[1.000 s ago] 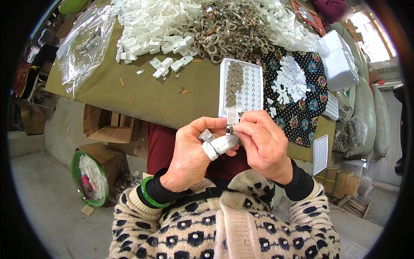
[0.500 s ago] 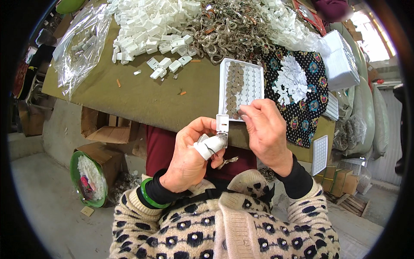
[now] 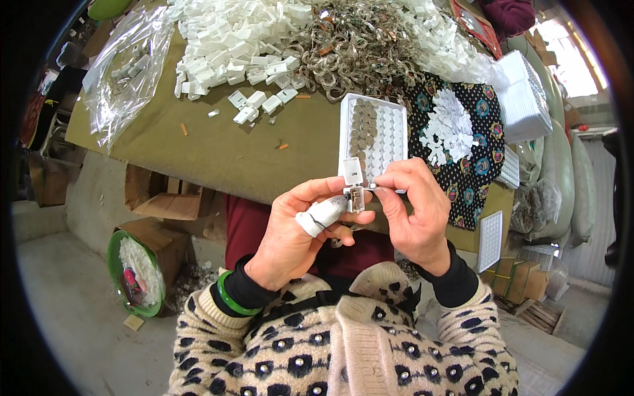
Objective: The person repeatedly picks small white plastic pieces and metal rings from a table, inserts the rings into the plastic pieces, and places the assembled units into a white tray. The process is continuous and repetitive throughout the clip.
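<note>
The right hand (image 3: 419, 214) pinches a small shiny piece (image 3: 372, 186) just right of the white hinged case (image 3: 353, 171), held by the left hand (image 3: 277, 234); a loose pinch could drop it.

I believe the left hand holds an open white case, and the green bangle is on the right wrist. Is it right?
Not quite: in the head view, the green bangle is on the left wrist. The left hand does hold an open white case.

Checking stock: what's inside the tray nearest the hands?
The tray has greyish discs at left and looks bare at right; the right hand and white case partly hide its near end.
</note>
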`<state>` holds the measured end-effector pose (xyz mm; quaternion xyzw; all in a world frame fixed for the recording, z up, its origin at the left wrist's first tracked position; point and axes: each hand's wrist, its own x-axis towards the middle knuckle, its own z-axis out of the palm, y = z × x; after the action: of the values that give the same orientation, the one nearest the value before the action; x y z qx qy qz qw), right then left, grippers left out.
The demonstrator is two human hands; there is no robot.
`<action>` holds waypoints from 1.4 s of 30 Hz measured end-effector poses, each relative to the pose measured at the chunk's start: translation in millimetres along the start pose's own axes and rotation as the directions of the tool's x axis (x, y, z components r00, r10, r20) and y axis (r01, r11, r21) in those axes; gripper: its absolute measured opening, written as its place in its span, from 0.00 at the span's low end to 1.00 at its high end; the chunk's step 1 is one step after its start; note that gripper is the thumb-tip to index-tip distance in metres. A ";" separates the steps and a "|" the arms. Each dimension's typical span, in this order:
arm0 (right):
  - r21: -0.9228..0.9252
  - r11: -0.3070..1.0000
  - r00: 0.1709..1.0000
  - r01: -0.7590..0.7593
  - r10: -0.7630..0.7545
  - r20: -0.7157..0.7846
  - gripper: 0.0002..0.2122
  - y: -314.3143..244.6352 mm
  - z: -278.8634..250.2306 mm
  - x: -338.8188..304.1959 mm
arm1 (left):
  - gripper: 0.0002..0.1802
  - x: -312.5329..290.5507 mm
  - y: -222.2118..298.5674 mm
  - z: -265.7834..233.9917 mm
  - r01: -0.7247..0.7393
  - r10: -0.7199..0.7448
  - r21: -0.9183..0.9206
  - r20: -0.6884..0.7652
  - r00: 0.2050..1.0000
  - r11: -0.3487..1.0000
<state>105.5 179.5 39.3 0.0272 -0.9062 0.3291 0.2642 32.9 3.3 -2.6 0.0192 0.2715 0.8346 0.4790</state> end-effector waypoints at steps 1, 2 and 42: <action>-0.007 1.000 1.000 0.018 -0.018 -0.015 0.07 -3.4 1.5 -1.9 | 0.17 0.3 -1.1 -0.7 -0.002 0.002 -0.001 -0.002 1.000 1.000; -0.015 0.999 0.999 0.037 -0.037 -0.030 0.07 -5.5 2.9 -3.2 | 0.16 0.8 -2.3 -1.3 -0.005 0.005 -0.003 -0.002 1.000 1.000; 0.507 0.825 0.960 -0.250 0.278 0.022 0.09 -14.2 9.2 -7.2 | 0.10 -5.4 -7.0 1.2 -0.075 0.076 0.099 -0.005 0.997 0.992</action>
<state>110.6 161.9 38.1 -0.0389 -0.7759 0.5885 0.2237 41.7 2.2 -3.6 0.0494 0.3134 0.8377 0.4445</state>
